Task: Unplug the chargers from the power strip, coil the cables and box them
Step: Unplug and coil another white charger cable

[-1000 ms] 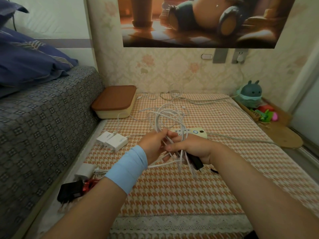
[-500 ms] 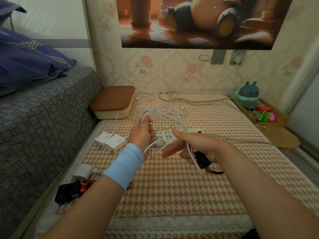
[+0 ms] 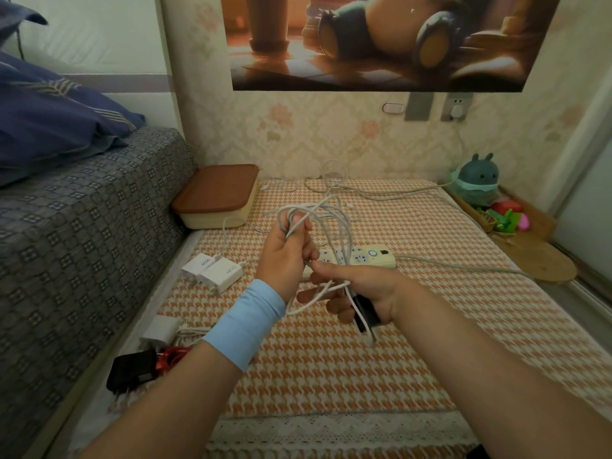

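Cable (image 3: 334,226), white and loosely looped, hangs between both hands above the checked mat (image 3: 331,376), with the power strip (image 3: 361,258) just behind at 12 o'clock. The left hand (image 3: 286,256) has its grip closed on the upper loops; the right hand (image 3: 357,293) has its grip half curled around the lower strands and a black charger (image 3: 364,314). Even, matched loops would probably keep it tidy for the lidded box (image 3: 218,200) at 10 o'clock.

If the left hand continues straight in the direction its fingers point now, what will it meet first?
The left hand points up and away, toward the wall. The white cable loops it holds lie first in that line; beyond them probably the loose cable near the wall, though depth is unclear.
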